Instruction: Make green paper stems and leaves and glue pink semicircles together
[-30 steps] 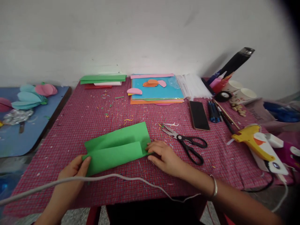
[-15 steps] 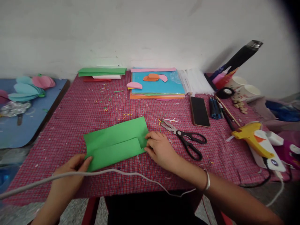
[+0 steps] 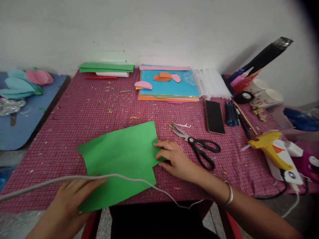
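Note:
A sheet of green paper point(image 3: 122, 149) lies opened out in front of me, with a notch cut into its right side and its lower edge overhanging the table front. My left hand point(image 3: 72, 199) grips the lower left part, fingers stretched over the top and the thumb mostly hidden below. At the right edge, my right hand point(image 3: 174, 161) pinches a small flap between fingers and thumb. A pale cable point(image 3: 119, 176) runs in front of the sheet and my left hand. Black-handled scissors point(image 3: 196, 144) lie open, just beyond my right hand.
Right of the scissors are a phone point(image 3: 214, 117), pens point(image 3: 231, 114) and a yellow glue gun point(image 3: 271, 149). Stacked coloured paper point(image 3: 169, 91) and folded green strips point(image 3: 107, 67) lie along the wall. Paper scraps dot the checked cloth point(image 3: 74, 109). Paper shapes point(image 3: 22, 86) rest on a blue surface at left.
The lower part of the green paper, folded up before, is now unfolded toward me. My left hand has moved down and nearer with it; my right hand stays at the right edge.

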Available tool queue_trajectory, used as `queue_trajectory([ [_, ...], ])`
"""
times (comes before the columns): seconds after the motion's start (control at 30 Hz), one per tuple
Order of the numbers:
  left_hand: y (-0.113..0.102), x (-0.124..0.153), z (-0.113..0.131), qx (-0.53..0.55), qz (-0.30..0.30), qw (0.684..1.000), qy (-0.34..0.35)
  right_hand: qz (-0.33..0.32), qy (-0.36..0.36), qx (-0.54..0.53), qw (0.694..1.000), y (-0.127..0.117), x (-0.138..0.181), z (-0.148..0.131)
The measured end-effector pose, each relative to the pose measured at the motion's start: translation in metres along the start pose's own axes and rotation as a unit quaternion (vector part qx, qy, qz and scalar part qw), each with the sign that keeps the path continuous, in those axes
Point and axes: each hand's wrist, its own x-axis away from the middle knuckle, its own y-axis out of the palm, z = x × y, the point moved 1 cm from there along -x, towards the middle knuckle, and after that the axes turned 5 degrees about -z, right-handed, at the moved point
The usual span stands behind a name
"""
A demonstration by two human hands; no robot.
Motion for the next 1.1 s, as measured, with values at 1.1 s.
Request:
queue_trajectory([
  [1.1, -0.032, -0.140, 0.087, -0.001, -0.250, 0.968, -0.007, 0.028, 0.021, -0.010, 0.999, 0.002, 0.001, -0.004],
])
